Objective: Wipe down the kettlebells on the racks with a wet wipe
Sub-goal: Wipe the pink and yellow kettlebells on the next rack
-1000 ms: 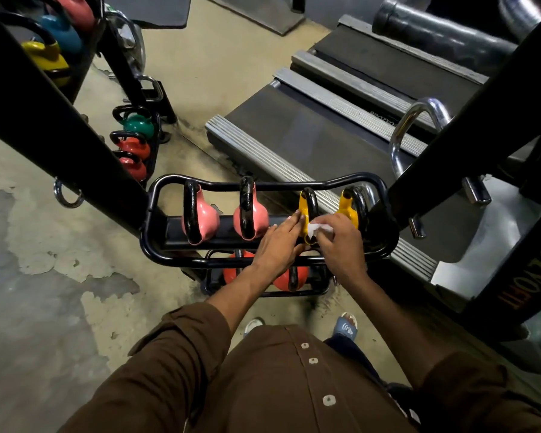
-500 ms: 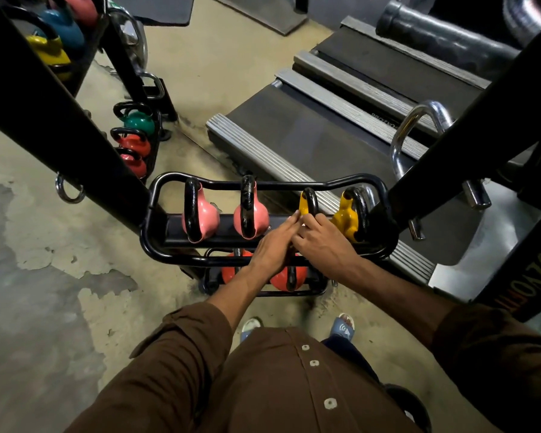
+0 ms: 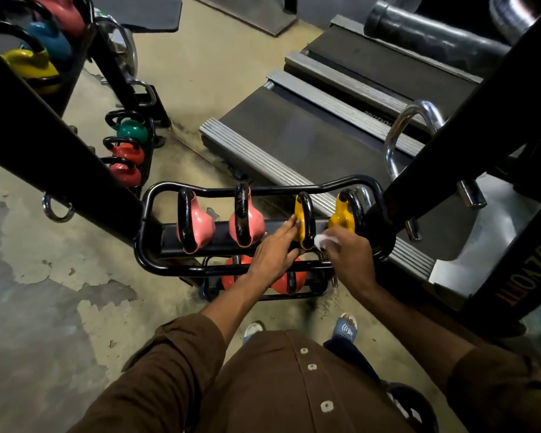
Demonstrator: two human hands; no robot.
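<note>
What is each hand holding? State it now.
Left hand: open, fingers flat against a yellow kettlebell.
Right hand: closed on the wipe.

Near centre, upper row: pink kettlebells (image 3: 197, 228) (image 3: 247, 226), 2; yellow kettlebells (image 3: 301, 228) (image 3: 342, 218), 2. Lower row: red kettlebells (image 3: 231, 276) (image 3: 281, 284), 2.
Left, farther off: green kettlebell (image 3: 133, 131), 1; red-orange kettlebells (image 3: 130, 154) (image 3: 127, 175), 2.
Far-left corner: yellow bell (image 3: 32, 67), 1; blue bell (image 3: 49, 39), 1; pink bell (image 3: 64, 14), 1.
Wet wipe (image 3: 320, 242), 1.
Hands, 2: left hand (image 3: 272, 251), right hand (image 3: 350, 260).
Treadmill decks (image 3: 294, 142) (image 3: 388, 67), 2.
</note>
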